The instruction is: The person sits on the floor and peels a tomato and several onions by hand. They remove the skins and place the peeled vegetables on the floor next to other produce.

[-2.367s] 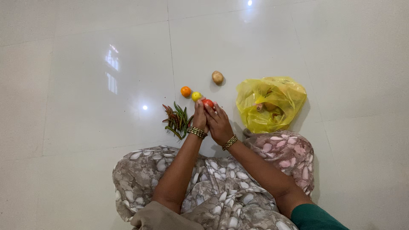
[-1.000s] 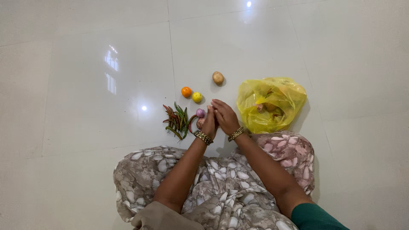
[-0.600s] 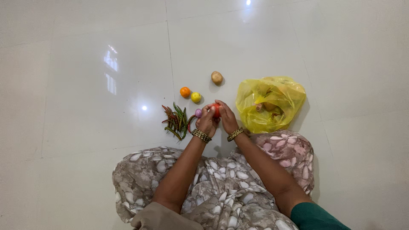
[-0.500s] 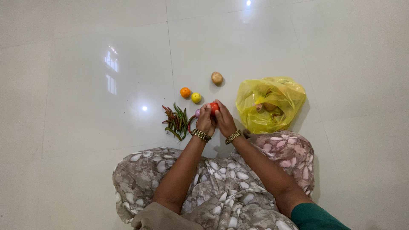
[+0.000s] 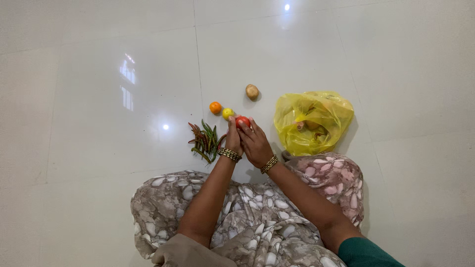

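Both my hands meet in front of my knees over the white floor. My left hand [image 5: 232, 140] and my right hand [image 5: 256, 144] together hold a small red tomato [image 5: 242, 121] at the fingertips. Each wrist wears a gold bangle. Just beyond the tomato lie a yellow lemon [image 5: 227, 113] and an orange fruit [image 5: 215, 107]. A brown potato [image 5: 252, 91] sits farther away. A heap of green and red chillies [image 5: 204, 141] lies to the left of my left hand.
A crumpled yellow plastic bag [image 5: 312, 121] with produce inside rests on the floor to the right of my hands, beside my right knee. My crossed legs in patterned cloth [image 5: 252, 212] fill the near foreground. Glossy white floor tiles [image 5: 99, 99] surround everything.
My hands held a pinkish onion low on the floor a second ago; now they have lifted slightly and hold a red tomato between the fingertips.
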